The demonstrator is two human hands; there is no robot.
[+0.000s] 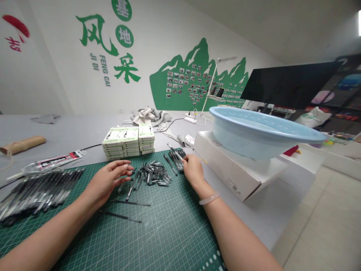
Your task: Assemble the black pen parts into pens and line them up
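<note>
My left hand [111, 178] hovers at the left side of a loose pile of black-and-clear pen caps [156, 173]. Its fingers are curled, and a small dark piece that looks like a pen cap [133, 172] shows at the fingertips. At the right, my right hand [194, 169] has its fingers closed at a bundle of dark pen barrels [176, 160]; the fingertips are partly hidden, and a pen seems to be pinched there. Two thin black refills [124, 216] lie on the green cutting mat [169, 229] in front of the pile.
Many pens [42, 192] lie in a row at the left, beside a plastic packet [53, 162]. Small boxes [124, 141] are stacked behind the mat. A blue basin [239, 139] rests on a white carton [222, 165] at the right. Cloths [152, 116] lie at the back.
</note>
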